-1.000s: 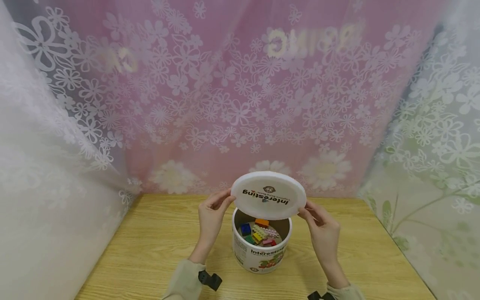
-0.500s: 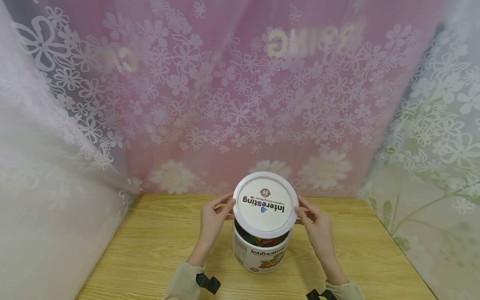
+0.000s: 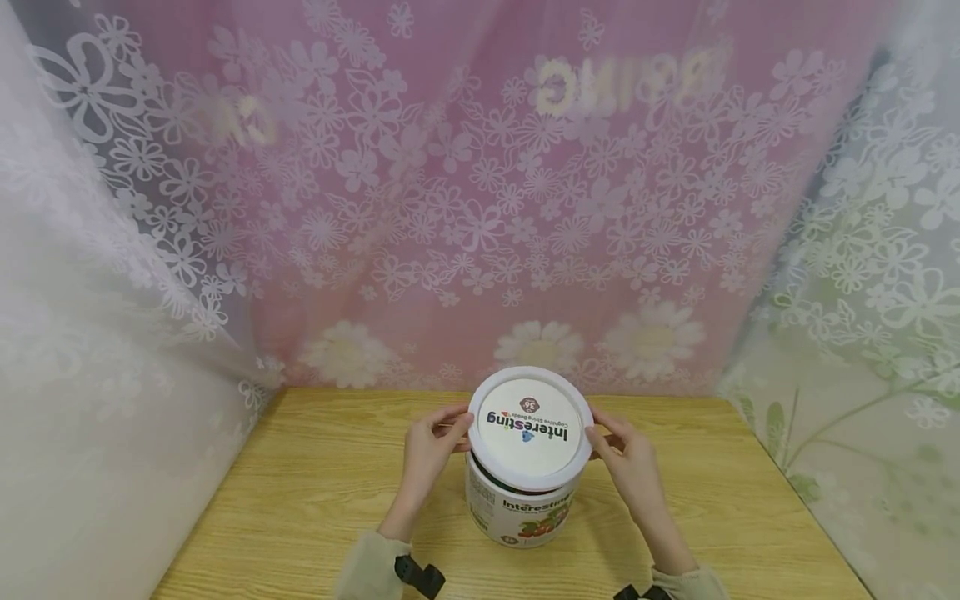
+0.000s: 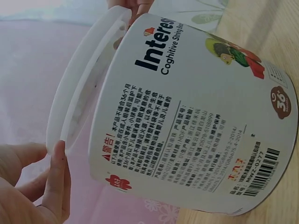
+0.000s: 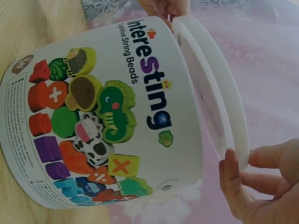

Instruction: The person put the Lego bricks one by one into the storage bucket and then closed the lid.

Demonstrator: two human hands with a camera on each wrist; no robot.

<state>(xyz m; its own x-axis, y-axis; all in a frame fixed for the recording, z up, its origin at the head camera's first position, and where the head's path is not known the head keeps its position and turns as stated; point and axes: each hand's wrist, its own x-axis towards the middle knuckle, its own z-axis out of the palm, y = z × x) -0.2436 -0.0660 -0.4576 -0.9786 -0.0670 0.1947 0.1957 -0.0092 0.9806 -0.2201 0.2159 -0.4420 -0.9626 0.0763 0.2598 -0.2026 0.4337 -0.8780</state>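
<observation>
A round white lid [image 3: 529, 462] printed "Interesting" lies close over the mouth of a white bucket [image 3: 517, 517]. A narrow dark gap shows between them at the near side. My left hand [image 3: 435, 450] pinches the lid's left edge between thumb and fingers. On the opposite edge my right hand [image 3: 626, 467] pinches it the same way. Both wrist views show the lid [image 4: 79, 79] tilted away from the bucket's rim. Pictures of colourful beads cover the bucket's side [image 5: 93, 116] in the right wrist view. The bucket's contents are hidden under the lid.
The bucket stands on a wood-grain table [image 3: 322, 475]. A pink flowered curtain [image 3: 450, 208] hangs behind the table's far edge, with pale curtains [image 3: 885, 333] along the sides. Black camera straps [image 3: 420, 575] circle both wrists.
Both hands have brought the lid down and toward me, from steeply tilted above the bucket to nearly flat over its mouth. The coloured blocks inside have gone out of sight.
</observation>
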